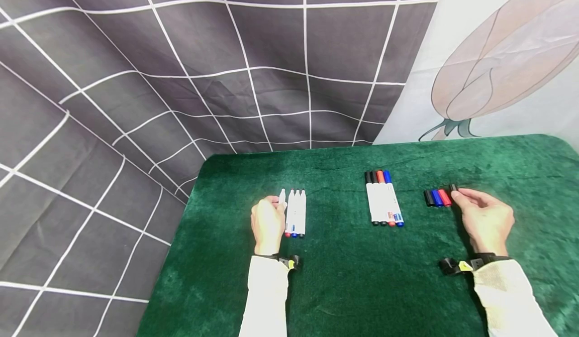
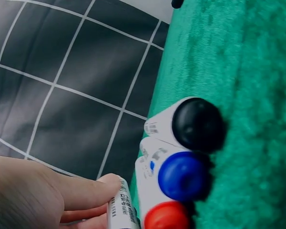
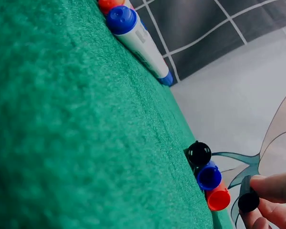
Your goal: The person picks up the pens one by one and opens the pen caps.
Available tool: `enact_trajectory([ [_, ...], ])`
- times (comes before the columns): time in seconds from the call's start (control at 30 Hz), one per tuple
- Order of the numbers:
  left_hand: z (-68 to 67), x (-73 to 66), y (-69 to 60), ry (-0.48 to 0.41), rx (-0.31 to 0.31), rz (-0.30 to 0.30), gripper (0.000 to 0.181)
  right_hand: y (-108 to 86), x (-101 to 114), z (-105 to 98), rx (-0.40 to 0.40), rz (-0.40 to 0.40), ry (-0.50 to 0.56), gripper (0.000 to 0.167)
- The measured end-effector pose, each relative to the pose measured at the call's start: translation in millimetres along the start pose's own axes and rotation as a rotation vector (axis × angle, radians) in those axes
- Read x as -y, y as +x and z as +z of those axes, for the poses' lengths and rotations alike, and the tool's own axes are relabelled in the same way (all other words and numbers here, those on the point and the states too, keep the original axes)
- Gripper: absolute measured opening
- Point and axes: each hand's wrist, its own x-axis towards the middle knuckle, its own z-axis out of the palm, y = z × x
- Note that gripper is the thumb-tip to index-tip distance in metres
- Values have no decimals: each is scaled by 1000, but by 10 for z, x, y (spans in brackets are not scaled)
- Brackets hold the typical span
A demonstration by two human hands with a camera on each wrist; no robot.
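Note:
The left hand (image 1: pixel 268 225) pinches an uncapped white marker (image 1: pixel 282 197) beside a row of uncapped white markers (image 1: pixel 296 214). In the left wrist view that row shows black (image 2: pixel 198 125), blue (image 2: pixel 184 176) and red (image 2: pixel 167 217) ends, and the hand (image 2: pixel 43 195) holds the marker (image 2: pixel 122 206) at the row's side. The right hand (image 1: pixel 488 221) pinches a black cap (image 1: pixel 454 188) just right of a row of black, blue and red caps (image 1: pixel 437 198). The right wrist view shows the pinched black cap (image 3: pixel 248 195) near the red one (image 3: pixel 218 196).
Between the hands, several capped markers (image 1: pixel 383 204) lie side by side, with black, red and blue caps at the far end. They rest on a green cloth-covered table (image 1: pixel 353 276). A grey curtain with white grid lines (image 1: pixel 271 40) hangs behind and to the left.

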Motion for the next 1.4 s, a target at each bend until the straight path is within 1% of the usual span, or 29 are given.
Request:
enact_trajectory([
  [0.2, 65, 19, 11, -7, 14, -28, 14, 11, -26, -14, 3, -13, -38, 52],
  [0.33, 84, 25, 14, -9, 21, -48, 15, 21, -27, -29, 25, 9, -41, 51],
  [0.47, 98, 23, 9, -7, 30, -55, 15, 34, -29, -32, 42, 29, -53, 52],
  [0.67, 122, 34, 8, -3, 32, -57, 15, 32, -33, -25, 66, 34, -83, 55],
  [0.73, 130, 36, 8, -6, 34, -66, 15, 23, -35, -17, 60, 15, -96, 54],
  [0.83, 139, 37, 7, -8, 38, -78, 14, 16, -46, -17, 48, -48, -114, 51],
  [0.97, 147, 36, 1, -4, 31, -65, 15, 23, -65, -27, 47, -129, -145, 48],
  [1.0, 148, 37, -2, -4, 29, -61, 15, 24, -68, -26, 50, -136, -153, 48],
  [1.17, 153, 40, -18, -9, 23, -55, 15, 32, -64, -17, 73, -125, -183, 51],
  [1.27, 158, 40, -21, -7, 17, -55, 15, 37, -62, -14, 85, -107, -175, 53],
  [1.4, 160, 29, -15, -8, 11, -55, 16, 45, -62, -18, 86, -112, -159, 52],
])
